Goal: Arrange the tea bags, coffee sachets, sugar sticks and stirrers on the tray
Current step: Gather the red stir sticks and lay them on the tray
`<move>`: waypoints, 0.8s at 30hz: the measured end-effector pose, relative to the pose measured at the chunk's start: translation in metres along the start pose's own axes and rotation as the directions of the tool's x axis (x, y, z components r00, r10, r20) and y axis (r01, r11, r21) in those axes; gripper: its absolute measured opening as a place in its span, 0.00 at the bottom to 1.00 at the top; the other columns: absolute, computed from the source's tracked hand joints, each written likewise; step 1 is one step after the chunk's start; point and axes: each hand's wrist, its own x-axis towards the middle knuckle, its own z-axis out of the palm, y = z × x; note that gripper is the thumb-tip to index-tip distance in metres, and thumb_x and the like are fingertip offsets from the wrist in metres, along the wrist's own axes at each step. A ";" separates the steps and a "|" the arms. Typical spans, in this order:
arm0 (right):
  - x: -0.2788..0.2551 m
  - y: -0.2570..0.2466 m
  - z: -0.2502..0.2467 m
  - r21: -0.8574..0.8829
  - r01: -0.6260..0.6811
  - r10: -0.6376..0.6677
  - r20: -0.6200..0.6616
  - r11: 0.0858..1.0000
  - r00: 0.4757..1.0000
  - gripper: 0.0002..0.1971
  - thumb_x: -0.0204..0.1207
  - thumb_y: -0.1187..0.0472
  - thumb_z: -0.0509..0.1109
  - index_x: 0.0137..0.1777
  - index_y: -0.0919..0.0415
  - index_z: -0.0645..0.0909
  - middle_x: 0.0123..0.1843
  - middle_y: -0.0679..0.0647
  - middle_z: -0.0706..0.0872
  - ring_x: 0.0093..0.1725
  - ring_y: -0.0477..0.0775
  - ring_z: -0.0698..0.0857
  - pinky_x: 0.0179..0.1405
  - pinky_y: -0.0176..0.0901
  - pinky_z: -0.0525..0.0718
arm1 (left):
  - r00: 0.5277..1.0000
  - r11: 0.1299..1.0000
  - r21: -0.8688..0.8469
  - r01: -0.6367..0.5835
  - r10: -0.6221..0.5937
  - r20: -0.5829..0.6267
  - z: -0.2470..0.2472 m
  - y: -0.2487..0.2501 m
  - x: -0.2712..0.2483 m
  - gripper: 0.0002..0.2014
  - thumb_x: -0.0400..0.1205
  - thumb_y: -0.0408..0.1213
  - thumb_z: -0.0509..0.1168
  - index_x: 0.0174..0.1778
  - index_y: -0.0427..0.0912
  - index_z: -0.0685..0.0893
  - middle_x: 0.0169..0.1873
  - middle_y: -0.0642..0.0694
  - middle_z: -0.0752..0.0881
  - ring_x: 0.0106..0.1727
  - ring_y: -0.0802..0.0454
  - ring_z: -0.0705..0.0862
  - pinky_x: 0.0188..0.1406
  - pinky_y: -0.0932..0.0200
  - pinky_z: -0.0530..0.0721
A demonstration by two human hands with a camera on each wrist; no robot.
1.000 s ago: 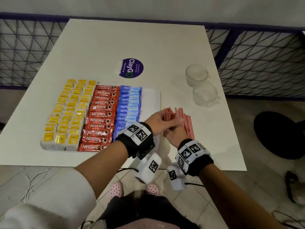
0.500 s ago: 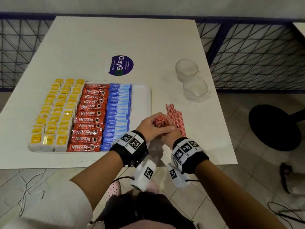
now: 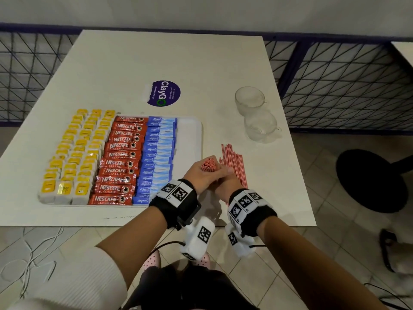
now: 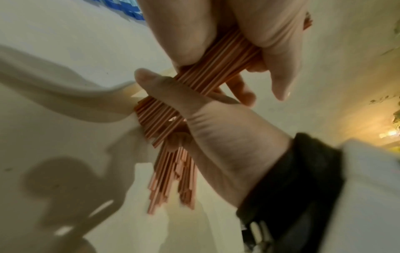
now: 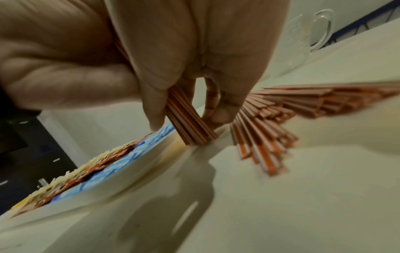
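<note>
A white tray (image 3: 190, 133) holds columns of yellow tea bags (image 3: 73, 153), red coffee sachets (image 3: 121, 157) and blue sugar sticks (image 3: 157, 157); its right strip is bare. Just off the tray's right edge both hands grip one bundle of red-and-white stirrers (image 3: 209, 164), stood on end on the table. My left hand (image 3: 200, 174) wraps the upper part and my right hand (image 3: 225, 183) holds it lower down. The left wrist view shows the bundle (image 4: 218, 68) between both hands. In the right wrist view its lower ends (image 5: 190, 130) touch the table beside the tray (image 5: 134, 167).
More loose stirrers (image 3: 234, 162) lie fanned on the table right of the hands, also in the right wrist view (image 5: 281, 109). Two glass cups (image 3: 250, 100) (image 3: 260, 127) stand at the back right. A purple round sticker (image 3: 163, 93) sits behind the tray. The table's front edge is close under my wrists.
Both hands gathered a bundle of stirrers from the flat pile and stood it on end. The bundle has shifted slightly left, toward the tray edge.
</note>
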 end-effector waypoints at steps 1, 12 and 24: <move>0.002 -0.001 0.001 -0.044 0.027 -0.027 -0.014 0.999 1.000 0.18 0.79 0.67 0.63 0.68 0.65 0.73 0.61 0.64 0.82 0.59 0.58 0.81 0.58 0.42 0.79 | 1.000 1.000 -0.020 0.005 -0.005 -0.020 0.000 0.004 0.001 0.16 0.74 0.38 0.72 0.21 0.47 0.79 0.26 0.47 0.84 0.36 0.50 0.84 0.47 0.56 0.84; 0.013 -0.029 -0.004 0.178 -0.006 0.006 0.003 0.984 1.000 0.12 0.77 0.61 0.65 0.32 0.54 0.72 0.27 0.50 0.74 0.26 0.48 0.72 0.28 0.38 0.69 | 0.996 0.947 -0.309 0.086 -0.085 0.019 -0.039 0.054 0.027 0.12 0.82 0.31 0.63 0.32 0.39 0.77 0.24 0.45 0.80 0.24 0.53 0.83 0.32 0.61 0.86; 0.027 -0.050 0.016 0.366 -0.298 0.282 0.099 0.881 0.954 0.13 0.78 0.64 0.61 0.31 0.60 0.69 0.21 0.57 0.73 0.07 0.44 0.66 0.09 0.27 0.62 | 0.997 0.941 0.331 0.065 -0.078 0.026 -0.079 0.035 0.074 0.12 0.83 0.38 0.62 0.60 0.39 0.72 0.37 0.46 0.79 0.36 0.54 0.80 0.39 0.62 0.83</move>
